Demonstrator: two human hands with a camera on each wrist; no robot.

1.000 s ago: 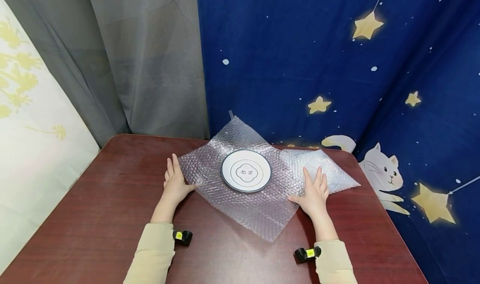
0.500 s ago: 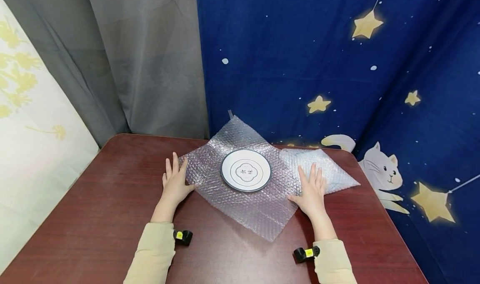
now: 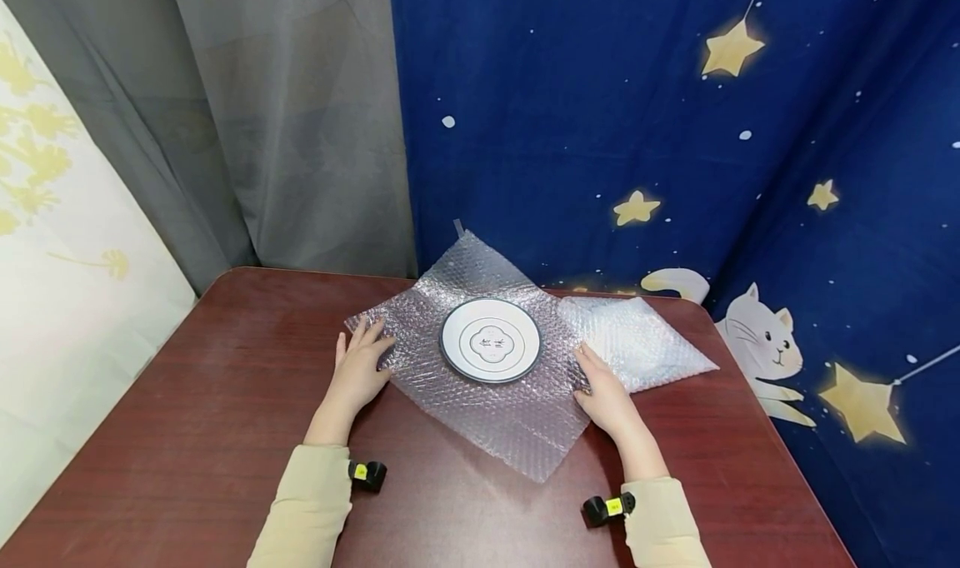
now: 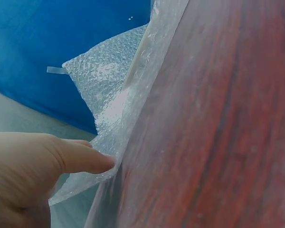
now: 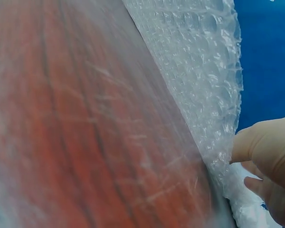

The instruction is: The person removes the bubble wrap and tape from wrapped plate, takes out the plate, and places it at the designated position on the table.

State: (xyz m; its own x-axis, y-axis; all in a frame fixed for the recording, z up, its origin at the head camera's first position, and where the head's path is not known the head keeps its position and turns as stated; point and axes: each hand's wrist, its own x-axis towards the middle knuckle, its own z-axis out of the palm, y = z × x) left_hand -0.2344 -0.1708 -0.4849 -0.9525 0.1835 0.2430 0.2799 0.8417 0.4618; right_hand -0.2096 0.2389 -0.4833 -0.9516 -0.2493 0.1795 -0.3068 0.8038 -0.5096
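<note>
A round white plate [image 3: 491,341] with a dark rim and printed lettering lies face up on a diamond-shaped sheet of bubble wrap [image 3: 480,422]. My left hand [image 3: 360,370] rests at the sheet's left corner, fingers loosely bent over the film. In the left wrist view its thumb [image 4: 92,159] touches the sheet's edge. On the other side, my right hand [image 3: 609,395] has its fingers drawn together and pinches the sheet's right edge. In the right wrist view the thumb and curled fingers [image 5: 263,152] meet that edge. The right corner is hidden by the hand.
A flat bubble-wrapped bundle [image 3: 648,343] lies right of the sheet, beyond the right hand. The brown wooden table [image 3: 225,401] ends at a back edge near the blue star-printed curtain [image 3: 540,118]. A grey curtain [image 3: 300,135] hangs at the back left.
Both hands' fingers were spread and straight; now they bend inward over the bubble wrap. The right fingers have come together at the sheet's edge. The plate has stayed in place.
</note>
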